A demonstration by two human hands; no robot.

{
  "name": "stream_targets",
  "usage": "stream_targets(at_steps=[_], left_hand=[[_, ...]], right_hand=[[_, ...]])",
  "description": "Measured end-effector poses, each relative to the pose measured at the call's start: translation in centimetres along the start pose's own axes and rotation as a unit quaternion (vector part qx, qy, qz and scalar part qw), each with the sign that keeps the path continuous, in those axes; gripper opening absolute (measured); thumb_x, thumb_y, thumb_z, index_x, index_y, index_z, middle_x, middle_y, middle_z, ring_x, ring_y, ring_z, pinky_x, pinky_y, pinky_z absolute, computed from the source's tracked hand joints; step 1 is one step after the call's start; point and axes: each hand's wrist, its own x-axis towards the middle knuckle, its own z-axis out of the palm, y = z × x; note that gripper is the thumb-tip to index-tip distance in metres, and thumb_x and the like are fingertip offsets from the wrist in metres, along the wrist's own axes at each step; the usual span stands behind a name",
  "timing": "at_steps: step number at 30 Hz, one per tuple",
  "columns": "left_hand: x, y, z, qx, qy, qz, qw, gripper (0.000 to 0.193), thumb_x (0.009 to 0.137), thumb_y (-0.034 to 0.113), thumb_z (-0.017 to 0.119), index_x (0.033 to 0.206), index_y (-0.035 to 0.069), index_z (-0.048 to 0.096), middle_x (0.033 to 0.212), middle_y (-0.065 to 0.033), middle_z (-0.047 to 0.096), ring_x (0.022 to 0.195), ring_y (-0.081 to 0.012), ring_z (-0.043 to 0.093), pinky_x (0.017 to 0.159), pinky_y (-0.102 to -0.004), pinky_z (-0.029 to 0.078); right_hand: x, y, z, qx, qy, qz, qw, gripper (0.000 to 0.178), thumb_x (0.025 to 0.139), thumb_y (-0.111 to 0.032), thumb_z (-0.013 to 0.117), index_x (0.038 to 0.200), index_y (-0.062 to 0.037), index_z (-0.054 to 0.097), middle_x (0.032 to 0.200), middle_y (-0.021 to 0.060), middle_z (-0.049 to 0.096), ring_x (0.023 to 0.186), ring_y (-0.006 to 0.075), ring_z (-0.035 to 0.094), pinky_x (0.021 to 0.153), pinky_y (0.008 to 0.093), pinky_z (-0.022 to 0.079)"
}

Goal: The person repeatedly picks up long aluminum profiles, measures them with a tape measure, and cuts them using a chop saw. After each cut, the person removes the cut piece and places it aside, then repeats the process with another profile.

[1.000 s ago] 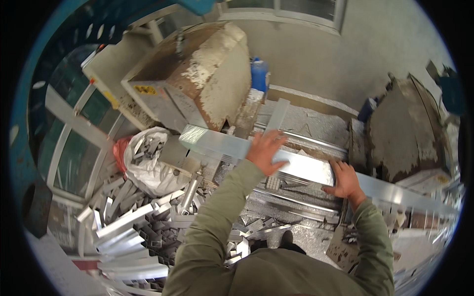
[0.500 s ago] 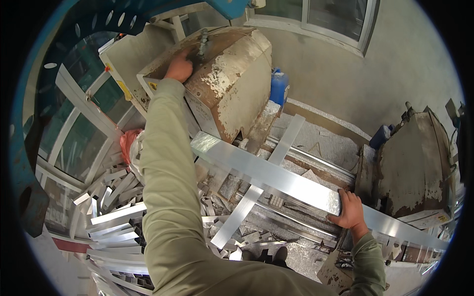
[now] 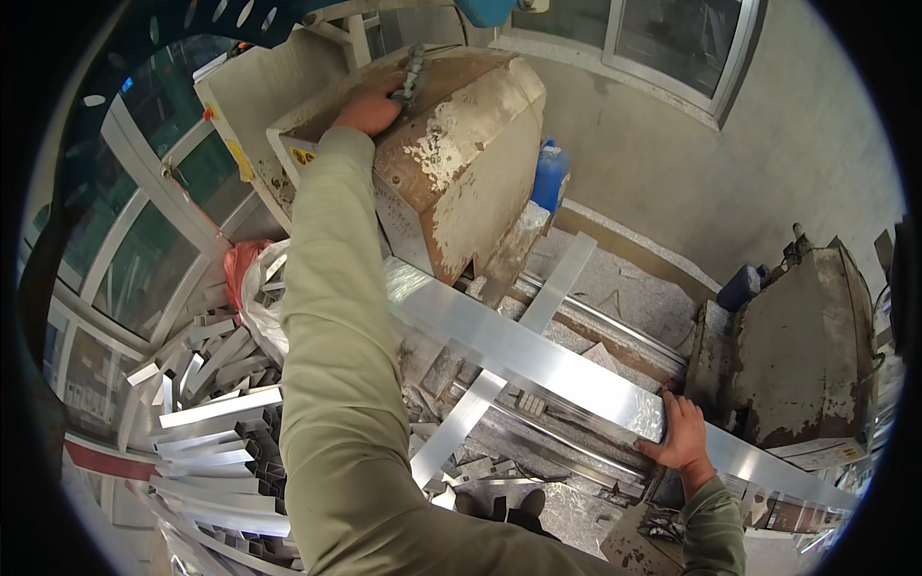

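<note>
Metal bar [image 3: 547, 357], littered machine bed [image 3: 629, 305], grey wall [image 3: 663, 163]

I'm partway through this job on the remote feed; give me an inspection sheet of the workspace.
Surface: machine bed strewn with silvery debris, metal rails crossing it.
Job's things: long metal bar lies across the bed; a flat metal strip crosses beneath it.
Clutter: heap of metal offcuts at lower left, beside a white sack and a red bag.
Left hand: on the worn left housing; its grasp cannot be told.
Right hand: lies open on the bar.
Cables: jointed grey hose by the left hand; thin lines elsewhere too small to trace.
Surroundings: right housing, blue container, grey wall, window.
</note>
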Motion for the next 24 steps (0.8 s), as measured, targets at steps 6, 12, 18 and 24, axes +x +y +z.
stream_targets(at_steps=[6,12,18,24], left_hand=[[-0.6,-0.1,0.1,0.059,0.117,-0.036,0.991,0.049,0.094,0.032,0.071,0.141,0.017,0.071,0.139,-0.0207,0.075,0.127,-0.0442,0.070,0.109,-0.0525,0.055],[-6.1,-0.4,0.4,0.048,0.386,0.008,0.921,0.046,0.091,0.029,0.078,0.132,0.010,0.070,0.124,-0.0256,0.076,0.118,-0.0460,0.073,0.102,-0.0524,0.058],[-23.9,-2.7,-0.8,-0.103,0.371,-0.001,0.923,0.046,0.088,0.016,0.082,0.128,0.000,0.066,0.115,-0.0151,0.075,0.103,-0.0258,0.073,0.095,-0.0401,0.058],[-39.8,-2.1,3.9,-0.221,0.245,-0.098,0.939,0.047,0.094,0.009,0.082,0.137,0.003,0.065,0.121,-0.0081,0.071,0.104,-0.0151,0.067,0.091,-0.0318,0.057]], right_hand=[[-0.1,0.3,0.0,0.013,0.001,-0.006,1.000,0.108,0.057,-0.053,0.092,0.144,0.0028,0.062,0.125,0.0238,0.068,0.112,0.0452,0.063,0.097,0.0524,0.047],[-0.9,1.0,0.7,0.013,-0.001,0.001,1.000,0.110,0.064,-0.054,0.091,0.150,0.0054,0.059,0.131,0.0290,0.066,0.116,0.0502,0.062,0.101,0.0551,0.047],[-1.1,1.2,1.5,-0.023,-0.003,-0.005,1.000,0.111,0.064,-0.049,0.093,0.156,0.0012,0.055,0.134,0.0276,0.065,0.116,0.0479,0.063,0.101,0.0531,0.049],[-1.0,1.1,1.7,-0.031,0.015,-0.021,0.999,0.110,0.065,-0.045,0.094,0.158,-0.0008,0.053,0.132,0.0257,0.065,0.119,0.0482,0.063,0.102,0.0540,0.049]])
